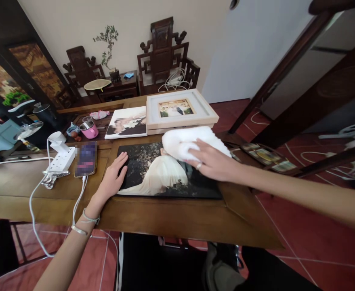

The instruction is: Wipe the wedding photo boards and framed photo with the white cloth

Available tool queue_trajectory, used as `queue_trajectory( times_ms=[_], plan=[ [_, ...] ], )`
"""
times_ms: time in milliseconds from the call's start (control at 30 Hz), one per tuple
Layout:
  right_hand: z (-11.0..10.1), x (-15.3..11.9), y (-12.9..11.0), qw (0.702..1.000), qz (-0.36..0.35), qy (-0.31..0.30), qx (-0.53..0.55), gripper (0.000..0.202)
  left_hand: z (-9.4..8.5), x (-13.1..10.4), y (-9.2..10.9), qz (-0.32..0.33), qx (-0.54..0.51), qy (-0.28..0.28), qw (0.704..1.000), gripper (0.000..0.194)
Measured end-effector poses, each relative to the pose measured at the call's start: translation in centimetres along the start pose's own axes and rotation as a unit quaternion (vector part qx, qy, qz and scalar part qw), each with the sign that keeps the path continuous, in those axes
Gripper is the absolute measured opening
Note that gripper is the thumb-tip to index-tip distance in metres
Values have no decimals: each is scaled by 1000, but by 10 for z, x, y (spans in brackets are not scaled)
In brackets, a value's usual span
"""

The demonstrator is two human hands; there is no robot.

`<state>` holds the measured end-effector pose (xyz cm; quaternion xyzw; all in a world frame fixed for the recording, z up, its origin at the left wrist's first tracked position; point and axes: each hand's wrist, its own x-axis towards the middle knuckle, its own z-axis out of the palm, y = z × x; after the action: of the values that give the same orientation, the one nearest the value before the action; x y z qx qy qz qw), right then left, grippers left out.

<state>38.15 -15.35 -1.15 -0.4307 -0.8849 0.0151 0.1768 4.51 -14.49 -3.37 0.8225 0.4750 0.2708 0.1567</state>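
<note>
A dark photo panel (pixel 153 178) with a figure in a long pale dress lies flat on the wooden table. My left hand (pixel 114 174) rests on its left edge with the fingers stretched out, holding nothing. Bunched in my right hand (pixel 209 159) is a white cloth (pixel 195 139), which covers the panel's upper right part. Behind the panel stand a smaller photo print (pixel 127 121) and a pale wooden picture frame (pixel 206 107) with a photo in it. The frame lies on another flat piece.
Left of the panel lie a phone (pixel 85 159) on a charging cable and a white power strip (pixel 62 157). A pink mug (pixel 89 129) and a dark kettle (pixel 44 115) stand farther back. Carved wooden chairs (pixel 162 52) are by the wall. The table's front edge (pixel 177 230) is near me.
</note>
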Motion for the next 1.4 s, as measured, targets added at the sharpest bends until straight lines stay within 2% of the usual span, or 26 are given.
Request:
queue_trajectory(
  times_ms=[100, 200, 333, 467, 567, 633, 700, 833, 967, 1033, 1100, 1167, 1233, 1400],
  plan=[
    [1, 15, 21, 999, 47, -15, -5, 33, 0, 0, 0, 1, 0, -1, 1000, 44],
    [5, 7, 14, 999, 40, 1, -14, 31, 0, 0, -1, -2, 1, 2, 1000, 44],
    [9, -33, -29, 999, -17, 29, -21, 19, 1, 0, 0, -3, 3, 6, 1000, 44],
    [7, -75, -79, 996, -71, 45, 20, 16, 1, 0, 1, -2, 7, 6, 1000, 45],
    [3, -86, -102, 995, -71, 34, 58, 15, 1, 0, 1, -2, 9, 5, 1000, 44],
    [1, -78, -104, 996, -63, 23, 66, 19, 1, 0, 1, -1, 9, 5, 1000, 44],
    [1, -60, -95, 996, -61, 0, 58, 22, 1, 0, 1, 0, 8, 5, 1000, 44],
    [0, -7, -54, 996, -54, -63, 17, 27, 1, 0, -1, 1, 9, 2, 1000, 45],
    [0, 44, -21, 997, -22, -73, 1, 29, 1, 0, -1, 2, 9, 5, 1000, 45],
    [0, 59, -18, 997, 21, -74, -7, 30, 1, 0, -1, 2, 8, 5, 1000, 44],
    [1, 62, -27, 995, 62, -73, -13, 32, 1, 0, -1, 2, 9, 4, 1000, 44],
    [2, 51, -44, 995, 77, -69, -12, 33, 1, 1, -1, 3, 10, 4, 1000, 44],
    [4, 28, -69, 996, 58, -67, 0, 33, 1, 0, -1, 2, 9, 4, 1000, 44],
    [6, -36, -126, 993, -45, -70, 77, 26, 1, 0, 1, -5, 8, 3, 1000, 44]
  ],
)
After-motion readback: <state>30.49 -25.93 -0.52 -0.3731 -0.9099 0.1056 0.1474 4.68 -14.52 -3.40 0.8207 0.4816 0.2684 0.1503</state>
